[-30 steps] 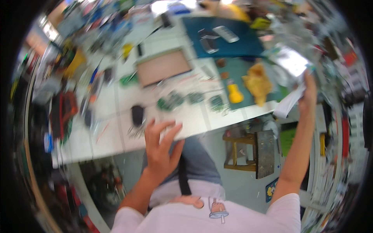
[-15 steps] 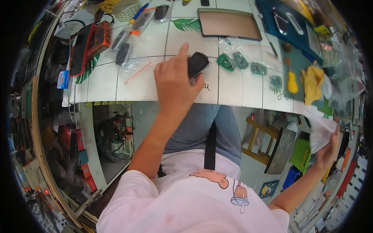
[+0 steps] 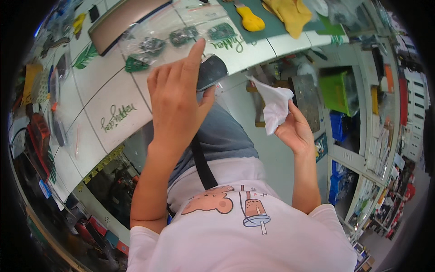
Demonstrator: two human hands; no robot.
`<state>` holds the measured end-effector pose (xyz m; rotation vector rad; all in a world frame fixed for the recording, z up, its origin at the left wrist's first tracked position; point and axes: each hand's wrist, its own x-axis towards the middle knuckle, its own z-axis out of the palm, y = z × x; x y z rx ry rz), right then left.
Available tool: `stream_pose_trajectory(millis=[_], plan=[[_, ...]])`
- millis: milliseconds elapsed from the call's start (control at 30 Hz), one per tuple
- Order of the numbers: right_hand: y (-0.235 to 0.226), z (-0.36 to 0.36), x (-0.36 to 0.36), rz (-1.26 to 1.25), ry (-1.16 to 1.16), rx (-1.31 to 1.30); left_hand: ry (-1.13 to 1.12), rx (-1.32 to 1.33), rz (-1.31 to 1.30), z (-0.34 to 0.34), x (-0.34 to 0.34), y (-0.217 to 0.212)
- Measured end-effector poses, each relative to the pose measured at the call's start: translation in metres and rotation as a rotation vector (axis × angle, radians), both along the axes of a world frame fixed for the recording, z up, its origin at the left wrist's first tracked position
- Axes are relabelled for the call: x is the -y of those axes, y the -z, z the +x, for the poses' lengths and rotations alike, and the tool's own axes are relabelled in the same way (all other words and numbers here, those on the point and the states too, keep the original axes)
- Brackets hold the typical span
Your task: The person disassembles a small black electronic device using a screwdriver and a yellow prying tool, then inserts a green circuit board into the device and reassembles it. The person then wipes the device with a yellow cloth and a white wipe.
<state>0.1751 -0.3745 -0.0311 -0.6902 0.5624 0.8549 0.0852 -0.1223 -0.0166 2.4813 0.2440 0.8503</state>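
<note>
Near the table's front edge, my left hand grips a black key fob with rounded ends and a shiny rim. Its thumb lies under the fob, and the index finger stretches out past the top. Off the table's edge, in front of my lap, my right hand pinches a crumpled white cloth between thumb and fingers. The cloth hangs apart from the fob. Just beyond my left hand lie green circuit boards in clear plastic bags.
A flat brownish tray with a dark rim lies at the back of the white table. On a green mat are a yellow-handled tool and a yellow glove. Shelves with a green bin stand at the right.
My right hand has brought the white cloth in from the far right toward the fob. The view has swung to the right. My left hand still grips the fob.
</note>
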Motion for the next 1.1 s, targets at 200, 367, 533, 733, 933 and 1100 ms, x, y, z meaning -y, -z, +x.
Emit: stream_pose_trajectory(millis=[200, 367, 533, 733, 933, 1100], plan=[[-0.012, 0.013, -0.007, 0.121, 0.051, -0.002, 0.001, -0.057, 0.026, 0.005, -0.001, 0.000], [-0.003, -0.007, -0.032, -0.114, 0.002, 0.342, -0.007, -0.060, -0.011, -0.004, -0.005, 0.001], [-0.024, -0.031, -0.068, -0.540, 0.055, 1.211, -0.010, -0.073, -0.103, -0.010, -0.007, -0.002], [0.000, -0.041, -0.101, -0.767, -0.193, 1.757, -0.018, -0.043, -0.145, -0.014, -0.009, 0.003], [0.004, -0.042, -0.113, -0.905, -0.257, 1.871, -0.008, 0.032, -0.145, -0.011, -0.009, 0.009], [0.006, -0.033, -0.114, -1.022, -0.303, 2.070, -0.009, 0.076, -0.160, -0.011, -0.009, 0.011]])
